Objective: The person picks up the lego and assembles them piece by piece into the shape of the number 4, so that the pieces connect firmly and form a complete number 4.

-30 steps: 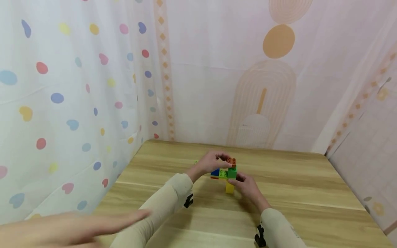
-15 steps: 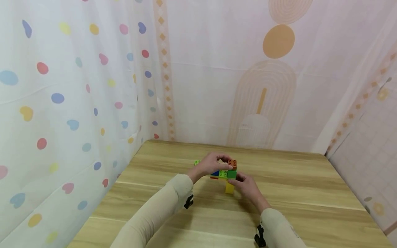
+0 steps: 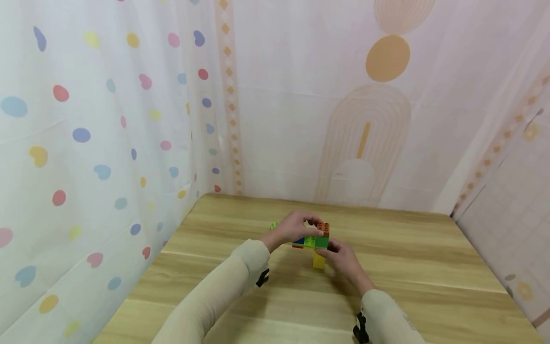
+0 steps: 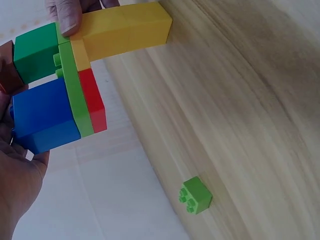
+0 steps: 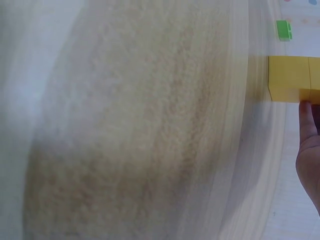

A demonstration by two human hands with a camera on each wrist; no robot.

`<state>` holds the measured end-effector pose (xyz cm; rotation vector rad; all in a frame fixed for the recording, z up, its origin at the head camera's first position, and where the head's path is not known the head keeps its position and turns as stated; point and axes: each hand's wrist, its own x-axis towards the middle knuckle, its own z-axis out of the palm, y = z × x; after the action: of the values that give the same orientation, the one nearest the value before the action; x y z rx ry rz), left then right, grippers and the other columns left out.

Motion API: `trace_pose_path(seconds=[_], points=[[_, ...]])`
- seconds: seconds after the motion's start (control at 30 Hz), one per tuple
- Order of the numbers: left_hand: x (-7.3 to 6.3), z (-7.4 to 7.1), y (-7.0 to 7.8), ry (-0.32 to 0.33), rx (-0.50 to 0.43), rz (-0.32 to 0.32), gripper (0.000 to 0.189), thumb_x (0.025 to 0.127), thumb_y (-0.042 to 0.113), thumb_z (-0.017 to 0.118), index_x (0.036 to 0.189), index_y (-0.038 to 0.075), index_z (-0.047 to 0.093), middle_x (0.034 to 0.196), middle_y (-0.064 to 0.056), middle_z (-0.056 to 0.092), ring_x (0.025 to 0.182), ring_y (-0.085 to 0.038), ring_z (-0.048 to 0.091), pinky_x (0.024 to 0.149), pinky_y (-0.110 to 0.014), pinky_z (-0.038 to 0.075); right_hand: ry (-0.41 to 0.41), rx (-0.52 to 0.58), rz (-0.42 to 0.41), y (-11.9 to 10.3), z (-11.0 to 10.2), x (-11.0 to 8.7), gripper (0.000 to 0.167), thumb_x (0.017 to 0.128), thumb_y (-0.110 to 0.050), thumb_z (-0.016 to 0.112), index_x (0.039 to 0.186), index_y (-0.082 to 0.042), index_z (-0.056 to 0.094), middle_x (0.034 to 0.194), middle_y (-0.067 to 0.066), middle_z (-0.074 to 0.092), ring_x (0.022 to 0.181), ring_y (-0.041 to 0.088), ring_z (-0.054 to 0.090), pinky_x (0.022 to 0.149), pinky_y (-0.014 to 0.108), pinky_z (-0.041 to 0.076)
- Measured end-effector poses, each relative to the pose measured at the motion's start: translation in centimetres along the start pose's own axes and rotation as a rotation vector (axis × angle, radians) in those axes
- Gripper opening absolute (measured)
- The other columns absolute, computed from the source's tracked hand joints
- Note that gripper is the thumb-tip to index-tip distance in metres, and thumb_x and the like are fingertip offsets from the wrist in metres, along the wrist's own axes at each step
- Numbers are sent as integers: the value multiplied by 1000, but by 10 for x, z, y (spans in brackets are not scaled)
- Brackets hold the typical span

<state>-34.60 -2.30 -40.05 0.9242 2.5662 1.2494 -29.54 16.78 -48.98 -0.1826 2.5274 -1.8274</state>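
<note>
A toy-brick build stands on the table. Two yellow bricks (image 4: 125, 30) form its column, under a lime plate (image 4: 77, 92). Below that plate is a red plate (image 4: 92, 97); on it sit a blue brick (image 4: 45, 117) and a green brick (image 4: 37, 52). An orange-brown brick (image 3: 324, 229) tops the green one. My left hand (image 3: 292, 227) pinches the orange-brown brick, partly covering the blue brick in the head view. My right hand (image 3: 341, 258) holds the build at the lime plate and column, its thumb (image 4: 68, 17) lying against them.
A loose lime brick (image 4: 197, 195) lies on the wooden table (image 3: 408, 258), partly behind my left hand in the head view. Patterned curtains (image 3: 279, 119) hang along the back and sides of the table.
A blurred extra hand at the lower left has left the view. My left hand and the orange-brown brick have shifted slightly down and right. My right hand keeps its place.
</note>
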Motion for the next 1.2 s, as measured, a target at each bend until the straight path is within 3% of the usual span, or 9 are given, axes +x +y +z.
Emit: trace_pose_path(seconds=[0.2, 0.4, 0.53, 0.63, 0.77, 0.9, 1.07, 1.2], points=[[5, -1, 4, -25, 75, 42, 32, 90, 31, 76, 116, 13, 73, 106, 6, 71, 98, -12, 60, 84, -31, 50, -7, 0, 9, 0, -2, 1, 38, 92, -36, 71, 122, -13, 69, 121, 5, 68, 112, 23, 61, 97, 48, 47], [6, -1, 5, -6, 100, 85, 32, 90, 32, 75, 116, 13, 73, 105, 9, 71, 99, -8, 59, 87, -31, 48, 3, -11, 12, -6, -5, 0, 40, 92, -38, 72, 124, -15, 69, 122, 5, 67, 115, 24, 60, 99, 49, 45], [6, 0, 3, -7, 79, 80, 32, 90, 32, 76, 115, 13, 73, 101, 10, 69, 97, -11, 59, 85, -31, 47, 3, -16, 1, -6, -5, 0, 38, 92, -35, 71, 123, -13, 69, 122, 6, 68, 114, 24, 60, 99, 49, 45], [3, -1, -2, -16, 39, 42, 41, 91, 38, 73, 124, 14, 69, 103, 10, 68, 98, -14, 59, 84, -32, 48, 1, -25, 4, -4, -3, 0, 34, 92, -34, 72, 120, -13, 71, 120, 5, 69, 113, 22, 61, 98, 47, 46], [0, -13, -12, 37, -35, -8, 53, 96, 49, 61, 137, 15, 60, 117, 5, 66, 106, -15, 57, 90, -37, 49, 8, 1, 11, -4, -1, 1, 32, 92, -32, 72, 118, -12, 72, 116, 5, 70, 108, 21, 62, 96, 46, 47], [2, -36, -27, 118, -80, -50, 57, 98, 55, 54, 139, 15, 58, 128, -2, 62, 115, -19, 56, 96, -42, 47, 30, 18, 10, -6, -1, 1, 29, 92, -28, 72, 115, -10, 72, 112, 4, 70, 102, 20, 62, 94, 44, 48], [-4, -57, -55, 211, -110, -108, 57, 97, 52, 58, 136, 11, 60, 131, -6, 62, 121, -25, 55, 101, -45, 44, 22, 19, 9, -4, 0, -1, 28, 92, -26, 73, 115, -9, 72, 111, 4, 70, 100, 19, 61, 92, 41, 49], [-13, -60, -80, 260, -129, -187, 54, 96, 47, 63, 136, 11, 60, 130, -8, 62, 121, -26, 55, 101, -46, 44, 2, 18, 11, -1, 0, -5, 31, 92, -29, 73, 116, -9, 72, 113, 4, 70, 101, 19, 61, 92, 40, 49]])
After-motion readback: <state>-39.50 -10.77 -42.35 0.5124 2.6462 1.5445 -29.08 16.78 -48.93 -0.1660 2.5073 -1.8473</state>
